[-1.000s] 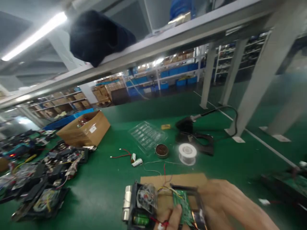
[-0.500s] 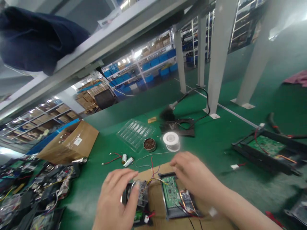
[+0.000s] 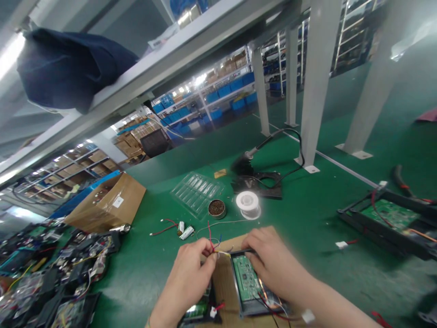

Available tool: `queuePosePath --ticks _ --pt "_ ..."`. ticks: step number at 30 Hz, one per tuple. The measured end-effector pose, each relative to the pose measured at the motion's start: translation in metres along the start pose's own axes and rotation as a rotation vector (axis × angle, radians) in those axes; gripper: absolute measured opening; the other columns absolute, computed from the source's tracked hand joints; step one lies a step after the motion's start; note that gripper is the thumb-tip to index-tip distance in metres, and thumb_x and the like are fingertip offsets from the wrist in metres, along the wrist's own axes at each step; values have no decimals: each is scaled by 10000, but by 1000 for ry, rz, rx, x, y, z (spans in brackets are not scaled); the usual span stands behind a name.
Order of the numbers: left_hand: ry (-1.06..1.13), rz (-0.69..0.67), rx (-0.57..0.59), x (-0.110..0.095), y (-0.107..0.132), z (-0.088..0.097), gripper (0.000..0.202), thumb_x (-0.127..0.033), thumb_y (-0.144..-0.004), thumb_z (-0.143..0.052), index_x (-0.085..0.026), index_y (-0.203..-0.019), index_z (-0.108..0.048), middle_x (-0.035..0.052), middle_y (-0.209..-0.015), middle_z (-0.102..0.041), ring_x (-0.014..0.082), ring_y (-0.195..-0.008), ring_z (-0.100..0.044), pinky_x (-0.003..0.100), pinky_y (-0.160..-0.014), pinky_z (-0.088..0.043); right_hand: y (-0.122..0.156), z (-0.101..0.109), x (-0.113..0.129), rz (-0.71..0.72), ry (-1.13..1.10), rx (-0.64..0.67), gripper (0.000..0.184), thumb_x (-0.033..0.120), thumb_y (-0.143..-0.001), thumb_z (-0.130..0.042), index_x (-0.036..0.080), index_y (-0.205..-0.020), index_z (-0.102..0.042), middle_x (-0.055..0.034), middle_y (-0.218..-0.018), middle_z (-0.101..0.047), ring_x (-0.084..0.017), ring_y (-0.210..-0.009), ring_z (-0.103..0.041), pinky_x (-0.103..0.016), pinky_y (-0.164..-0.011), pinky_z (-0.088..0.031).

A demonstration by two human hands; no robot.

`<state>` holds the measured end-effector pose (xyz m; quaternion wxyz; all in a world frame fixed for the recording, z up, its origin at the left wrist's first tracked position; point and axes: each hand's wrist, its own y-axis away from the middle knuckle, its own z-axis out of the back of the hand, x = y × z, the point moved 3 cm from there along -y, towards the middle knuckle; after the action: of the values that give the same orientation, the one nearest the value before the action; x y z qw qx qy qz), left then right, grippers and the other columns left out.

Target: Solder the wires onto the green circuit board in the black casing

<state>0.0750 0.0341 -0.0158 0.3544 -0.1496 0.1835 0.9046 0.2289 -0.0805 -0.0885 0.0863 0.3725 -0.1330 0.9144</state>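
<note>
My left hand (image 3: pixel 191 273) pinches several thin coloured wires (image 3: pixel 214 249), red, yellow and white among them, beside the top left of a black housing. Inside that housing lies a green circuit board (image 3: pixel 246 275). My right hand (image 3: pixel 269 255) rests on the upper right of the black housing (image 3: pixel 238 291), its fingers curled over the edge and partly hiding it. Below my left hand is a second black casing (image 3: pixel 205 312) with a green part and a red lead with a white plug, mostly covered by the hand. Both units lie on a sheet of cardboard (image 3: pixel 223 291).
Beyond my hands stand a solder wire spool (image 3: pixel 248 205), a round tin (image 3: pixel 217 208), a clear plastic tray (image 3: pixel 198 193) and a black stand (image 3: pixel 257 184). A pile of electronic units (image 3: pixel 68 269) and a carton (image 3: pixel 112 200) are left; another open housing (image 3: pixel 389 218) is right.
My left hand has moved up and right from the left casing and closed on the wires. My right hand has settled on the housing's upper edge. The view has shifted slightly.
</note>
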Motion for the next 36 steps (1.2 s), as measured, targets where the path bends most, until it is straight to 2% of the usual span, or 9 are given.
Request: queuePosePath --ticks 5,10,17,23,28,36 --pt "95 -15 -47 6 5 0 143 -236 -900 -508 -215 -893 -649 5 -941 -710 196 -959 -626 322 -873 -435 -6 -13 10 18 -29 -5 234 -33 -893 -487 138 -912 -645 -92 -923 -602 -294 -915 -529 -445 -802 -439" --pt "88 -5 -70 7 4 -3 112 -214 -877 -548 -211 -898 -658 16 -955 -707 215 -967 -609 348 -894 -424 -9 -2 23 56 -101 -68 262 -10 -817 -650 142 -1030 -659 -93 -1032 -616 -316 -1003 -518 -483 -847 -416" --pt "22 -10 -79 1 3 -5 82 -199 -893 -583 -207 -856 -656 -5 -897 -709 201 -918 -608 343 -871 -410 -15 6 33 128 -253 -90 191 14 -839 -737 178 -825 -641 -14 -900 -630 -243 -943 -554 -394 -812 -410" --pt "-81 -17 -76 -7 6 -5 125 -186 -934 -585 -207 -876 -694 8 -902 -722 226 -960 -619 430 -964 -385 -14 5 35 187 -264 -130 193 31 -863 -761 180 -859 -638 -11 -898 -641 -239 -921 -545 -381 -794 -379" --pt "-170 -47 -63 -12 6 -8 160 -183 -956 -585 -230 -906 -730 2 -901 -745 234 -945 -648 534 -1075 -305 -12 10 39 249 -239 -187 182 55 -894 -738 172 -853 -604 -15 -874 -631 -237 -893 -528 -379 -783 -352" --pt "-238 -80 -29 -18 6 -4 210 -213 -966 -602 -280 -849 -763 -23 -857 -764 220 -921 -659 571 -1096 -273 -10 19 37 232 -252 -228 166 39 -875 -678 184 -835 -608 -6 -877 -629 -230 -890 -551 -362 -766 -351"
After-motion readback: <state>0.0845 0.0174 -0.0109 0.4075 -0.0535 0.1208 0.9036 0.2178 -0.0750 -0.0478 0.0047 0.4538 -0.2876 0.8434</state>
